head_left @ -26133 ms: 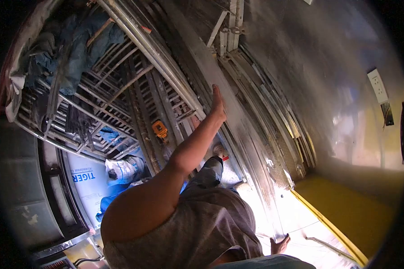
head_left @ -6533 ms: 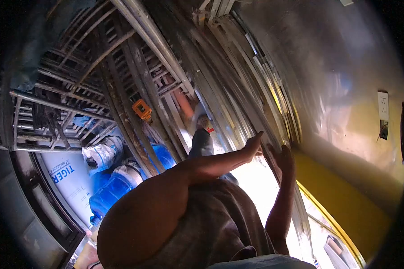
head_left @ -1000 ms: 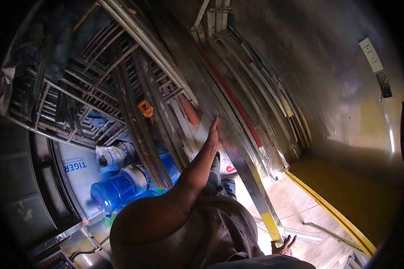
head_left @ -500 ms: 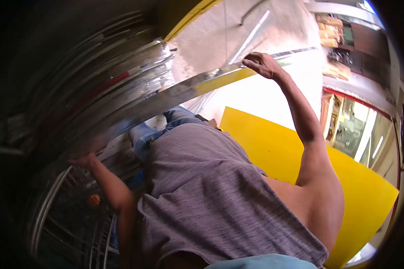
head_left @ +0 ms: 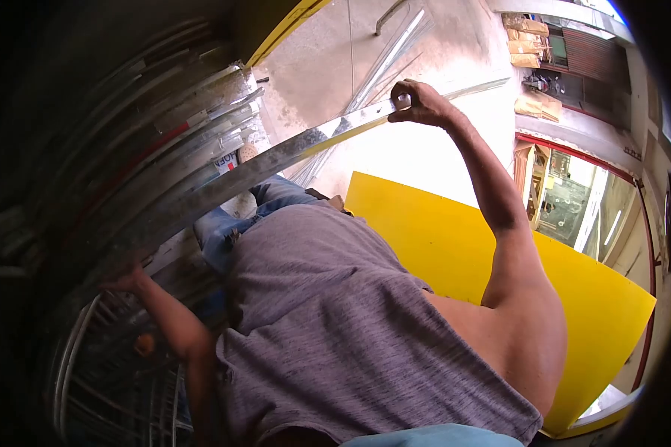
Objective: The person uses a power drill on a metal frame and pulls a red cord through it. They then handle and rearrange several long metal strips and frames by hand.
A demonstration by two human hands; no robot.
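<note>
Aluminium bar being drawn from the rack

Aluminium bar (head_left: 276, 158) is spanning left to right, leaving the stacked profiles (head_left: 164, 141); right hand (head_left: 423, 104) is clenching its far end, left hand (head_left: 127, 280) is gripping its dim near end; next comes swinging clear

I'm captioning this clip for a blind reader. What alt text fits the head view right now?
A person in a grey shirt holds a long metal strip with both hands: the right hand grips its bright end, the left hand steadies it low in the shade. A stack of metal strips lies beside it, and a yellow board behind.
</note>
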